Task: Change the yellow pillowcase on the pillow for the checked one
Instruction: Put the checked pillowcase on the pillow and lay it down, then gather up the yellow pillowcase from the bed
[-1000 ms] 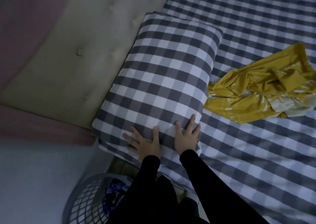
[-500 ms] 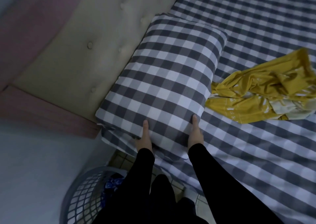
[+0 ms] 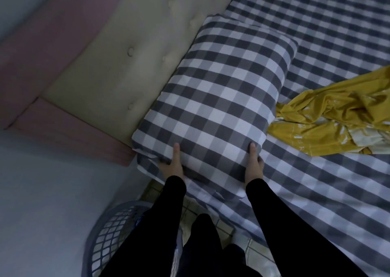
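The pillow [image 3: 219,93] wears the grey-and-white checked pillowcase and lies along the headboard at the bed's near corner. My left hand [image 3: 172,164] grips its near left end, thumb on top and fingers tucked under. My right hand [image 3: 254,162] grips the near right end the same way. The yellow pillowcase [image 3: 329,116] lies crumpled on the checked sheet just right of the pillow, free of both hands.
A beige tufted headboard [image 3: 135,50] with a pink frame [image 3: 69,135] runs along the pillow's left side. The checked bed sheet [image 3: 316,192] covers the mattress. A grey lattice laundry basket [image 3: 114,230] stands on the tiled floor below my arms.
My hands went from lying flat on top of the pillow's near end to gripping it at both corners with the fingers tucked under. The pillow has stayed against the headboard.
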A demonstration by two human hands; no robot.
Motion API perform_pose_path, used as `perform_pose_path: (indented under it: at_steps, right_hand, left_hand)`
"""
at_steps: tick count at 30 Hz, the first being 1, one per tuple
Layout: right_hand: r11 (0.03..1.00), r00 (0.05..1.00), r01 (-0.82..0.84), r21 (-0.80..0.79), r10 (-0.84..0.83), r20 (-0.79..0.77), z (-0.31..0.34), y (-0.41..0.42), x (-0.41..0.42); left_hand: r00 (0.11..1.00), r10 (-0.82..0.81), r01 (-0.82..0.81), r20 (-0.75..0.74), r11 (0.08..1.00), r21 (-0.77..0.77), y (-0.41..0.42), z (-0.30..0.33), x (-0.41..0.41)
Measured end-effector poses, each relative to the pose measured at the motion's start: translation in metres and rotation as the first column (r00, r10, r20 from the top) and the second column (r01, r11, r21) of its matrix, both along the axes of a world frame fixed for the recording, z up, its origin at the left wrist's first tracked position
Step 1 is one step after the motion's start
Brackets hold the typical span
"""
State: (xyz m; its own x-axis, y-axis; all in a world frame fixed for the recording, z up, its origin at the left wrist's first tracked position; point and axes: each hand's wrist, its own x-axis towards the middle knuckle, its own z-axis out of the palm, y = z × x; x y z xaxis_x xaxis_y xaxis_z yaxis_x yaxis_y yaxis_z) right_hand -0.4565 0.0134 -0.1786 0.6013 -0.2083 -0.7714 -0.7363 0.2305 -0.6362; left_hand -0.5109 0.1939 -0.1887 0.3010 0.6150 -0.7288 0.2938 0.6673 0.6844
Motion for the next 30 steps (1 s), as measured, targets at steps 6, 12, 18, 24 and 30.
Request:
perform_pose_path:
  at_steps: [6,12,18,24,30]
  right_hand:
    - [0.998,1.0,-0.006,-0.065,0.006,0.001,-0.021,0.0,0.0]
    - [0.993,0.996,0.078,-0.083,-0.075,0.037,-0.03,0.01,0.003]
    - [0.986,0.999,0.033,-0.163,-0.025,0.049,-0.019,0.006,0.005]
    - [0.839,0.915,-0.054,-0.542,0.259,0.309,0.009,0.016,0.005]
    - [0.762,0.839,-0.298,-0.575,0.496,0.223,0.002,0.013,0.029]
  left_hand:
    - [0.998,0.069,-0.069,0.011,0.997,0.02,0.062,-0.003,0.018]
    - [0.997,-0.014,0.006,-0.078,0.995,-0.1,0.103,-0.011,0.031]
    - [0.87,-0.068,0.327,-0.488,0.821,0.468,0.058,0.027,0.029]
    - [0.484,-0.556,0.762,-0.676,-0.112,0.638,0.011,0.034,0.049]
    - [0.276,-0.521,0.793,-0.808,-0.351,0.497,0.008,0.011,0.063]
